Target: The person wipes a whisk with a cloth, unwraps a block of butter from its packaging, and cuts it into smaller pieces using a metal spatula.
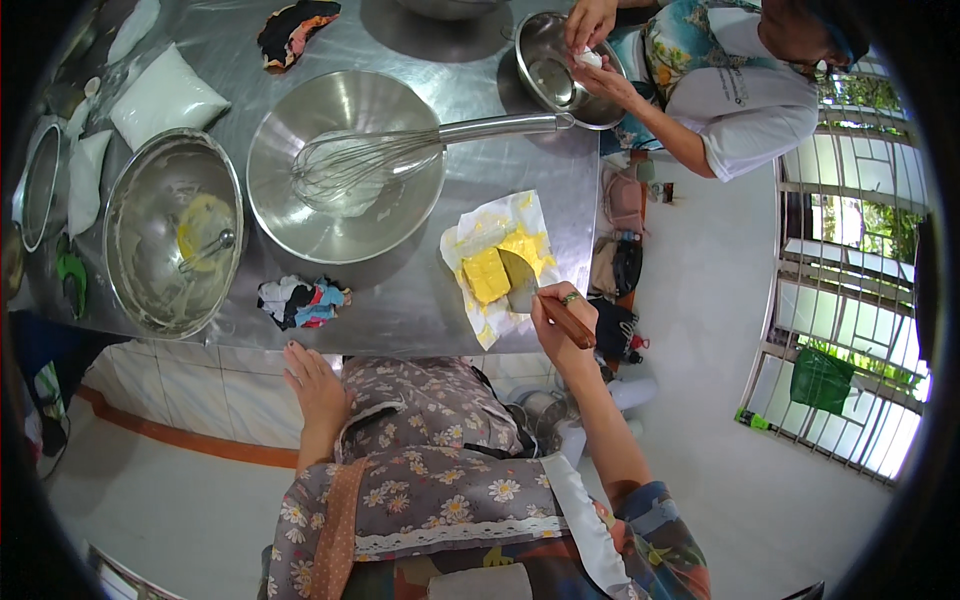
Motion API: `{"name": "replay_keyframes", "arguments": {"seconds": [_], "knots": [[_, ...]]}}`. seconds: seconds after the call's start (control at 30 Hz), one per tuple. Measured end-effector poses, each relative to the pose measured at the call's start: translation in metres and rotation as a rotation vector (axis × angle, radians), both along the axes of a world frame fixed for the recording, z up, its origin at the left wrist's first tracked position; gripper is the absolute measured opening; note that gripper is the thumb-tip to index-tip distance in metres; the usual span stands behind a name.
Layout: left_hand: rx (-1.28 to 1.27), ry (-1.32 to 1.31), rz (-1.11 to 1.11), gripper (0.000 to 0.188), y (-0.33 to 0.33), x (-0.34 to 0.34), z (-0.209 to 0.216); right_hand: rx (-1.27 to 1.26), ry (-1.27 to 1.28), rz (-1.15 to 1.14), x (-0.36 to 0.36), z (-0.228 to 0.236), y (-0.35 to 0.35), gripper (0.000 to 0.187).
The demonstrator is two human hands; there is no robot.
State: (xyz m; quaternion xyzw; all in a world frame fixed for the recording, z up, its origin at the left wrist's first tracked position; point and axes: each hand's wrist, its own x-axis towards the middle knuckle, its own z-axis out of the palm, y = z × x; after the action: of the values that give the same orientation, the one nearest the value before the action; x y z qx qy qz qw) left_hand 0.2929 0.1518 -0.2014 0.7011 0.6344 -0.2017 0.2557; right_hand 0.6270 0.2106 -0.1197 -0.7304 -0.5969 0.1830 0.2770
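Observation:
My right hand (566, 325) is closed round the brown wooden handle of a broad-bladed knife (519, 283). Its grey blade lies against a block of yellow butter (486, 275), which rests on a smeared white wrapper (482, 219) close to the table's front edge. More butter is spread on the wrapper beyond the blade. Fingers apart and holding nothing, my left hand (318, 388) is at the front edge of the steel table, nearest to a crumpled multicoloured cloth (301, 302).
A large steel bowl (411, 218) holds white powder and a big whisk (370, 165). To its left stands a bowl with yellow residue (150, 285) and a small whisk. White bags (168, 97) lie farther left. At the far right a person (740, 100) handles something white over a steel bowl (545, 80).

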Motion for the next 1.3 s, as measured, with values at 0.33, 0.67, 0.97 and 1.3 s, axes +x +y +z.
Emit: {"name": "replay_keyframes", "arguments": {"seconds": [0.33,0.67,0.97,1.3], "knots": [[-0.048,-0.060,0.044,0.091,0.003,0.001,0.001,0.032,0.043,0.043,-0.004,0.001,0.000,0.015],[-0.038,-0.035,0.004,0.094,0.002,0.000,0.000,-0.032,0.083,0.098,-0.003,-0.001,-0.003,0.015],[0.027,-0.068,-0.049,0.070,0.014,-0.007,0.010,-0.045,0.104,0.142,0.000,0.003,-0.004,0.016],[0.145,-0.800,0.092,0.034,0.107,0.104,-0.004,-0.030,0.164,-0.057,-0.002,-0.004,-0.006,0.014]]}}
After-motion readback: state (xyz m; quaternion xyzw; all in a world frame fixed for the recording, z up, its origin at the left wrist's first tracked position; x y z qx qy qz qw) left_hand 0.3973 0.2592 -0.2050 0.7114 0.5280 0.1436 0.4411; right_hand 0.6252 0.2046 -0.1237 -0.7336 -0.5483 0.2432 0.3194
